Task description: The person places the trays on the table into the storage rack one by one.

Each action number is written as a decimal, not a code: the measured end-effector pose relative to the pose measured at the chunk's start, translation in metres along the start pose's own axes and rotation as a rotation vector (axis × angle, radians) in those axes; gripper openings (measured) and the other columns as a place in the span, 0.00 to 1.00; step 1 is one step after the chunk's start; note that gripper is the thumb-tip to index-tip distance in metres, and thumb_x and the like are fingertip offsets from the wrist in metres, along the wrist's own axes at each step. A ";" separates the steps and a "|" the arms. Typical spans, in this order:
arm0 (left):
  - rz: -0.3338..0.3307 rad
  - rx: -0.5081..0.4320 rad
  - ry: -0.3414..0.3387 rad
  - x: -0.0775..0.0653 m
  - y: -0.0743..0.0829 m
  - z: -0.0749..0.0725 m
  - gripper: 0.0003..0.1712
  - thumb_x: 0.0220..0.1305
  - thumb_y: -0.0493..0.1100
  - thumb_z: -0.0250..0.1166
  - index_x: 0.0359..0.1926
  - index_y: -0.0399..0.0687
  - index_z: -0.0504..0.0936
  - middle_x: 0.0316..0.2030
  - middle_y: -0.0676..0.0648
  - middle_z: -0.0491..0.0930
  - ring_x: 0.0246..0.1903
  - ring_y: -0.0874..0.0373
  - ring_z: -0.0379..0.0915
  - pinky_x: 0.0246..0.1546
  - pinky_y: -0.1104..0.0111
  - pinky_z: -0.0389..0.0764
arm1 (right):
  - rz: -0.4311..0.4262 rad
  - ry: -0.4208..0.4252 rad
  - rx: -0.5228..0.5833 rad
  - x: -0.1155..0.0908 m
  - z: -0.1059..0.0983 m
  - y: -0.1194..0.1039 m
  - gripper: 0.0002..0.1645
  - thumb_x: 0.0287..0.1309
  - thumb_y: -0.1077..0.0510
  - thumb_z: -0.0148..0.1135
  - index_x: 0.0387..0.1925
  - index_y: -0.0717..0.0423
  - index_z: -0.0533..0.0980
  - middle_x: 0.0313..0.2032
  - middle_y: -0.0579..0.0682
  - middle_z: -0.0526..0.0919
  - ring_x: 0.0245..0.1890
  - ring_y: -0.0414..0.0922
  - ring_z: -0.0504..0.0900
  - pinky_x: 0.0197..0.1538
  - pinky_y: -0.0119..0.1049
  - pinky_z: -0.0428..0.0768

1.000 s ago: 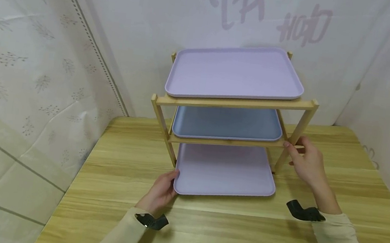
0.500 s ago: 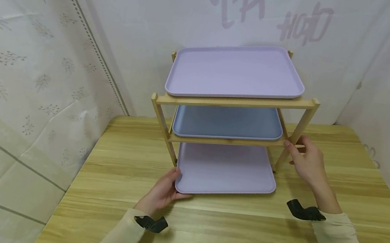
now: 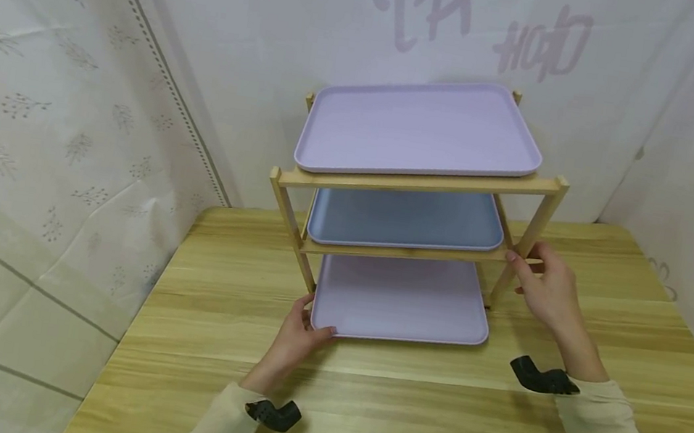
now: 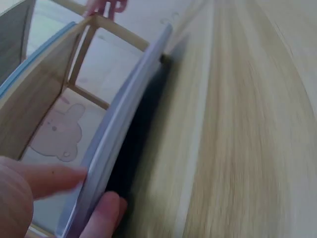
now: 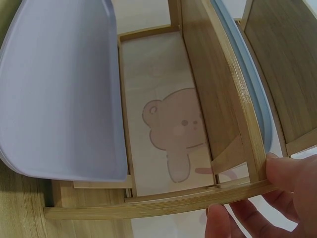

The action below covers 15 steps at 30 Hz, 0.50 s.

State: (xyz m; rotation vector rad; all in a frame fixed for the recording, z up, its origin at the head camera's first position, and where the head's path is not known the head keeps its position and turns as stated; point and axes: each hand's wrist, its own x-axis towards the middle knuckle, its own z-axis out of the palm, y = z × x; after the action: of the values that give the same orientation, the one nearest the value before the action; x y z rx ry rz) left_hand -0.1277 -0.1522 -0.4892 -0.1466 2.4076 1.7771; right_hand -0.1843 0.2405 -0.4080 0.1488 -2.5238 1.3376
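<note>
A wooden three-tier rack (image 3: 420, 182) stands at the back of the table. Its bottom level bears a lilac tray (image 3: 401, 304), whose front sticks out past the rack's legs. My left hand (image 3: 293, 337) is at that tray's front left corner; in the left wrist view, fingers (image 4: 59, 179) lie on both faces of its rim, pinching it. With thumb and curled fingers my right hand (image 3: 545, 283) grips the rack's front right leg, where the middle shelf joins it. A blue tray (image 3: 406, 220) lies on the middle shelf, another lilac tray (image 3: 420, 131) on top.
The wooden table (image 3: 393, 413) stretches in front of the rack and to both sides. Right behind the rack hangs a pale printed cloth (image 3: 258, 88). A patterned curtain (image 3: 53, 148) runs along the left side.
The bottom tray has slid a little back into the rack, its front edge now straighter. My left hand has shifted along the corner, its thumb now at the front edge. My right hand stays put.
</note>
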 end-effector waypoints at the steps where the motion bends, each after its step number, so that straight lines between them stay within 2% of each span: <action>1: 0.025 0.032 -0.005 -0.001 0.000 0.000 0.51 0.52 0.36 0.72 0.71 0.35 0.51 0.54 0.28 0.71 0.48 0.46 0.75 0.40 0.70 0.78 | 0.000 0.001 -0.002 0.000 0.000 0.000 0.23 0.69 0.50 0.53 0.48 0.68 0.72 0.46 0.67 0.77 0.40 0.59 0.80 0.23 0.27 0.80; 3: 0.090 0.092 -0.017 -0.002 -0.001 -0.001 0.51 0.51 0.36 0.73 0.70 0.34 0.53 0.55 0.28 0.70 0.46 0.46 0.77 0.38 0.70 0.79 | 0.000 0.002 -0.007 0.000 0.000 0.000 0.23 0.69 0.49 0.54 0.48 0.68 0.72 0.46 0.67 0.77 0.39 0.57 0.80 0.23 0.27 0.80; 5: 0.147 0.168 -0.009 -0.004 0.000 -0.002 0.47 0.50 0.37 0.75 0.68 0.36 0.59 0.54 0.29 0.69 0.40 0.49 0.79 0.34 0.72 0.79 | -0.001 0.004 -0.009 0.000 0.000 -0.001 0.23 0.68 0.49 0.54 0.48 0.68 0.72 0.46 0.66 0.77 0.38 0.54 0.80 0.23 0.27 0.80; 8: 0.238 0.290 0.035 -0.007 0.001 -0.001 0.36 0.49 0.37 0.76 0.60 0.39 0.71 0.55 0.31 0.67 0.31 0.56 0.77 0.30 0.75 0.78 | 0.003 0.007 -0.009 0.001 0.000 0.000 0.23 0.68 0.49 0.54 0.48 0.67 0.72 0.46 0.66 0.77 0.36 0.48 0.80 0.23 0.27 0.80; 10: 0.280 0.360 0.066 -0.009 0.003 0.001 0.30 0.49 0.38 0.76 0.53 0.41 0.75 0.56 0.32 0.64 0.27 0.59 0.74 0.29 0.76 0.77 | 0.004 0.008 -0.009 0.001 0.000 0.000 0.23 0.68 0.49 0.54 0.48 0.67 0.72 0.46 0.66 0.77 0.35 0.43 0.79 0.23 0.27 0.80; 13: 0.374 0.475 0.105 -0.013 0.004 0.004 0.23 0.48 0.39 0.77 0.45 0.43 0.78 0.60 0.31 0.62 0.30 0.56 0.76 0.31 0.71 0.79 | 0.003 0.010 -0.009 0.001 0.000 0.001 0.22 0.68 0.49 0.55 0.48 0.67 0.72 0.46 0.66 0.77 0.33 0.35 0.78 0.23 0.27 0.80; 15: 0.451 0.574 0.138 -0.015 0.004 0.005 0.19 0.47 0.41 0.77 0.39 0.45 0.80 0.59 0.33 0.65 0.37 0.50 0.78 0.36 0.64 0.80 | 0.001 0.011 -0.010 0.001 0.000 0.001 0.22 0.68 0.49 0.55 0.48 0.67 0.72 0.45 0.66 0.78 0.33 0.34 0.77 0.23 0.27 0.80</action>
State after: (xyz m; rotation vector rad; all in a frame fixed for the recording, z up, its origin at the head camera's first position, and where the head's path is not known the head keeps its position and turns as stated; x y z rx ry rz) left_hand -0.1136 -0.1465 -0.4846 0.3754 3.1242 1.1422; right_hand -0.1860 0.2410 -0.4087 0.1380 -2.5211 1.3219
